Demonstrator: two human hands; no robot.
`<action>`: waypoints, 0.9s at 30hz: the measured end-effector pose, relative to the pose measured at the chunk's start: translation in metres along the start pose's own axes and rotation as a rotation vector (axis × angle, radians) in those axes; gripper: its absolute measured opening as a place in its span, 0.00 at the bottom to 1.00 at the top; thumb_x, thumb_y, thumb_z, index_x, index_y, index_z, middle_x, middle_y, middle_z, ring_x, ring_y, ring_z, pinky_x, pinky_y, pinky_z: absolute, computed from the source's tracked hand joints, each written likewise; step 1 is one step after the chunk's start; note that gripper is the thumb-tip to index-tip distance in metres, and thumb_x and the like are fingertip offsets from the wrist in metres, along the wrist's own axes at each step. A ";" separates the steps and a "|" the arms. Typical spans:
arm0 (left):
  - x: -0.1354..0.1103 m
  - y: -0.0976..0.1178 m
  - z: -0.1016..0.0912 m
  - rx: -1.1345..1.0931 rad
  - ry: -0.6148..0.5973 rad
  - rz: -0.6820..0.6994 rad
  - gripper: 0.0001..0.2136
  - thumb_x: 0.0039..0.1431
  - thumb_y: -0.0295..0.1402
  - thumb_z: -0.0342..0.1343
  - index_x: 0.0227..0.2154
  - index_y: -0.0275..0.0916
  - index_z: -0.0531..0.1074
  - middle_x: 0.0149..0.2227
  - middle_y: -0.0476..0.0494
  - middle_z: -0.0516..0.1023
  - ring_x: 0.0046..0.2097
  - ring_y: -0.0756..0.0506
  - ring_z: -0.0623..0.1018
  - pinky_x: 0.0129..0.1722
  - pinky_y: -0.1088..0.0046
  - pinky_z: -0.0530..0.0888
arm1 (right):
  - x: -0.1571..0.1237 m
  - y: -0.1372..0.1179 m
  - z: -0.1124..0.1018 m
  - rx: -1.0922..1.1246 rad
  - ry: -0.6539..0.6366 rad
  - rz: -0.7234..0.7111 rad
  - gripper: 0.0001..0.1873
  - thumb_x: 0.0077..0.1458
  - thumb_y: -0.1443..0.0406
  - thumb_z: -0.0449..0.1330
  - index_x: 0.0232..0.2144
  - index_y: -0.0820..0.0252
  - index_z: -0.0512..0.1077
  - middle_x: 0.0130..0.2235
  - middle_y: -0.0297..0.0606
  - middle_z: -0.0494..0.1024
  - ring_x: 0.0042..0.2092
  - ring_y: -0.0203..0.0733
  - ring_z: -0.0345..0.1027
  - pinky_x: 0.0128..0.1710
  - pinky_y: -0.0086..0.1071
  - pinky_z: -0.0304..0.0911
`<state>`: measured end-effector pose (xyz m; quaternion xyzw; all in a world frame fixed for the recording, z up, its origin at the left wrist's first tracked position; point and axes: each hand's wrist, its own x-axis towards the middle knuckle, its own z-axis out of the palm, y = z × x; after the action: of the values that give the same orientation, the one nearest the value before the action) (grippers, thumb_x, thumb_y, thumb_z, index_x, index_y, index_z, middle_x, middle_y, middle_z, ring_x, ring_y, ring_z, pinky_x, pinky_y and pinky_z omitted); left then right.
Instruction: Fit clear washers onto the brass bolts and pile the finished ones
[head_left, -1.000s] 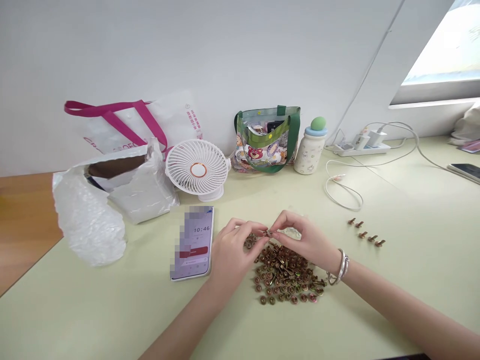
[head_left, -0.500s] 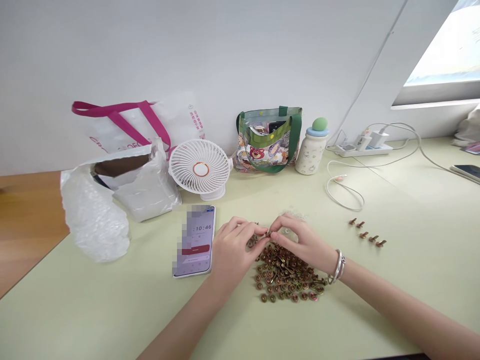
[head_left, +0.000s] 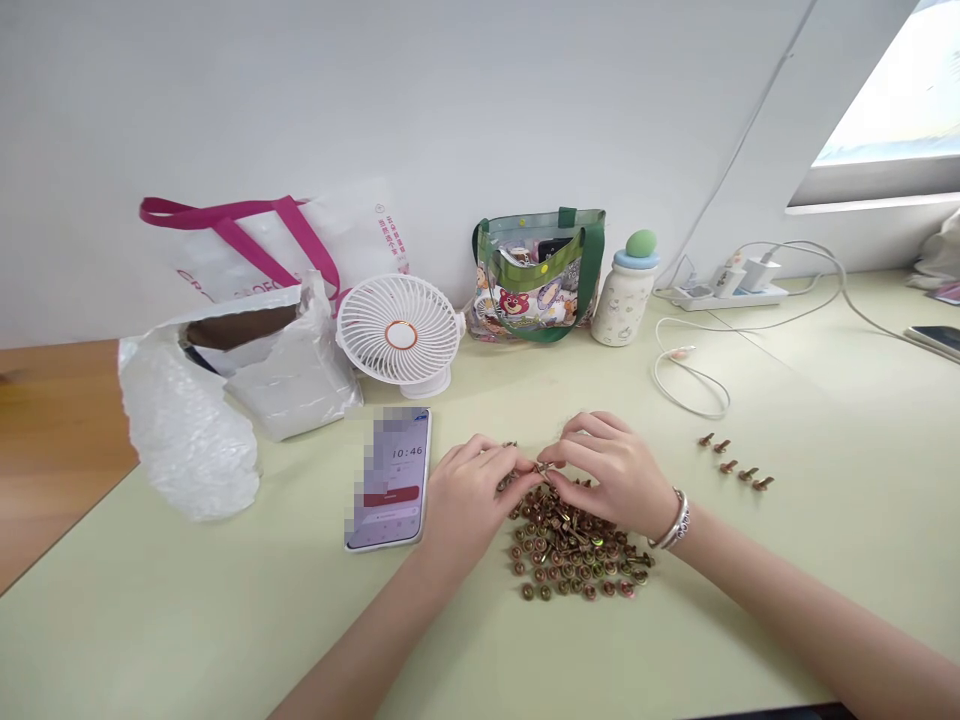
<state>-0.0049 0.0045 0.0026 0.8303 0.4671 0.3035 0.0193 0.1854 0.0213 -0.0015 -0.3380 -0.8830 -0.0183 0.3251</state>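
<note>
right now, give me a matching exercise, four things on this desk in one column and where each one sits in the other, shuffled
1. white desk fan
2. smartphone
3. five brass-coloured bolts
4. bottle with a green knob

A. in a short line right of the right hand
B. between the clear tote bag and the power strip
C. lying face up beside the left hand
D. between the bubble-wrap bag and the clear tote bag

Pairs: 1-D, 2-C, 3-A, 4-B

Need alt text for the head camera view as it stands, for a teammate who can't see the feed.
The left hand and right hand pinch a small bolt just above a pile of bolts on a pale green desk. A row of five bolts lies to the right, and a phone lies to the left.
</note>
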 end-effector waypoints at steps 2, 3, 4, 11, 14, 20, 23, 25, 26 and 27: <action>0.000 0.001 0.000 -0.004 -0.010 -0.009 0.09 0.57 0.41 0.52 0.28 0.43 0.70 0.29 0.54 0.76 0.34 0.50 0.72 0.34 0.73 0.65 | 0.000 0.002 0.000 -0.014 0.001 -0.021 0.05 0.54 0.66 0.53 0.33 0.55 0.69 0.27 0.33 0.75 0.34 0.39 0.65 0.36 0.35 0.58; 0.000 0.001 0.000 -0.003 -0.012 -0.013 0.09 0.57 0.41 0.52 0.28 0.43 0.70 0.29 0.54 0.76 0.34 0.50 0.72 0.34 0.73 0.65 | 0.000 0.003 0.000 -0.017 0.000 -0.027 0.05 0.54 0.66 0.53 0.33 0.54 0.69 0.27 0.33 0.75 0.34 0.39 0.65 0.36 0.35 0.58; 0.000 0.001 -0.001 -0.001 -0.014 -0.016 0.09 0.57 0.41 0.52 0.28 0.43 0.70 0.29 0.54 0.76 0.34 0.50 0.72 0.33 0.73 0.64 | 0.000 0.004 0.000 -0.018 0.000 -0.036 0.05 0.54 0.66 0.53 0.33 0.54 0.69 0.27 0.33 0.74 0.34 0.39 0.65 0.36 0.35 0.58; 0.001 0.002 -0.002 0.010 -0.032 -0.010 0.09 0.58 0.40 0.51 0.28 0.43 0.71 0.28 0.53 0.75 0.33 0.49 0.72 0.32 0.73 0.65 | 0.000 0.009 0.002 -0.012 -0.008 -0.082 0.06 0.55 0.67 0.52 0.33 0.54 0.68 0.27 0.34 0.73 0.35 0.39 0.65 0.37 0.34 0.58; 0.001 0.002 -0.002 -0.004 -0.032 -0.009 0.07 0.57 0.39 0.52 0.29 0.43 0.71 0.29 0.54 0.76 0.34 0.50 0.72 0.33 0.73 0.65 | 0.001 0.008 0.001 0.038 -0.038 -0.039 0.05 0.55 0.65 0.52 0.34 0.55 0.68 0.30 0.35 0.74 0.36 0.39 0.65 0.37 0.35 0.58; 0.001 0.001 -0.002 -0.024 -0.015 0.003 0.06 0.57 0.38 0.52 0.32 0.43 0.71 0.30 0.54 0.77 0.35 0.49 0.72 0.34 0.72 0.65 | 0.001 0.006 -0.002 0.139 -0.131 0.030 0.08 0.57 0.62 0.51 0.32 0.57 0.68 0.31 0.37 0.74 0.37 0.40 0.65 0.38 0.36 0.58; 0.000 0.000 -0.002 -0.018 -0.022 0.014 0.06 0.57 0.38 0.53 0.32 0.44 0.71 0.30 0.55 0.76 0.35 0.50 0.72 0.34 0.73 0.65 | 0.001 0.005 -0.001 0.134 -0.126 0.045 0.08 0.57 0.62 0.51 0.31 0.57 0.68 0.30 0.37 0.74 0.36 0.40 0.65 0.38 0.36 0.58; 0.001 0.000 -0.002 -0.012 -0.027 0.015 0.05 0.57 0.38 0.53 0.32 0.44 0.70 0.30 0.56 0.76 0.35 0.50 0.71 0.34 0.73 0.64 | 0.001 0.004 -0.001 0.126 -0.113 0.049 0.07 0.56 0.63 0.52 0.30 0.57 0.68 0.29 0.37 0.74 0.35 0.40 0.65 0.37 0.35 0.58; 0.001 0.000 -0.002 -0.007 -0.031 0.014 0.05 0.57 0.38 0.53 0.32 0.44 0.70 0.29 0.56 0.76 0.35 0.50 0.71 0.34 0.73 0.64 | 0.001 0.004 -0.001 0.119 -0.104 0.045 0.06 0.55 0.63 0.52 0.30 0.57 0.68 0.29 0.37 0.74 0.35 0.40 0.65 0.37 0.35 0.58; 0.001 0.000 -0.002 0.000 -0.035 0.013 0.05 0.57 0.38 0.54 0.31 0.44 0.70 0.29 0.56 0.76 0.35 0.50 0.71 0.34 0.73 0.64 | 0.001 0.004 -0.001 0.109 -0.096 0.034 0.05 0.55 0.63 0.53 0.30 0.57 0.68 0.29 0.36 0.74 0.35 0.40 0.65 0.37 0.35 0.58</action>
<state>-0.0054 0.0046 0.0045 0.8385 0.4614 0.2889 0.0254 0.1877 0.0245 -0.0008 -0.3353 -0.8913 0.0517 0.3008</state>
